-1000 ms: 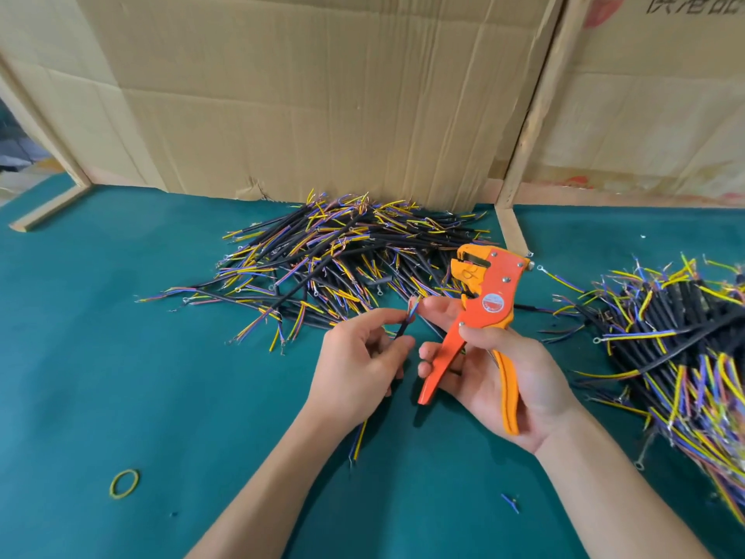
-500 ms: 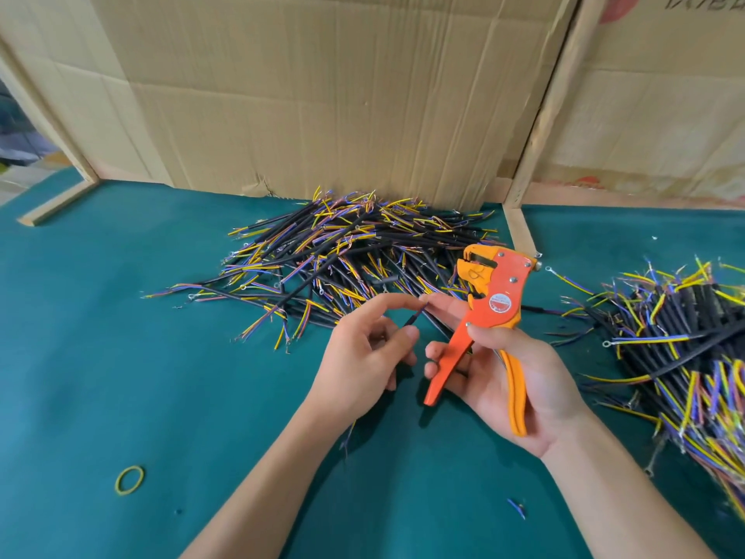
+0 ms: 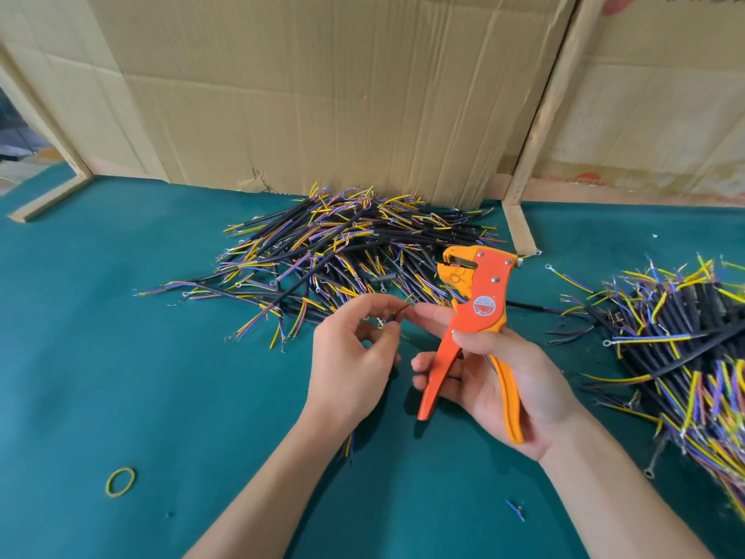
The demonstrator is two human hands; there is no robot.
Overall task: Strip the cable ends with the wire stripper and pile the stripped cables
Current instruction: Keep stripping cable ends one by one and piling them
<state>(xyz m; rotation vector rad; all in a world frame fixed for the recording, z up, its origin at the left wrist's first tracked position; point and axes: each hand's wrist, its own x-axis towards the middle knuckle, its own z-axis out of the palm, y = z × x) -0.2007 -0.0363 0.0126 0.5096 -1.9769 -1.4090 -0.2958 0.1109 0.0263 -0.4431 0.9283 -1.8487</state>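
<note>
Over the green desk (image 3: 121, 357) my left hand (image 3: 354, 357) pinches one cable (image 3: 397, 314) end-up for feeding; my right hand (image 3: 500, 377) wraps the wire stripper (image 3: 475, 312), handles spread, jaws facing it; the finished pile (image 3: 342, 252) lies behind

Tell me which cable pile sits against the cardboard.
The middle pile, beyond the left hand: its far edge meets the cardboard wall. The right pile lies on open mat at the frame's edge, beside the right hand holding the stripper.
</note>
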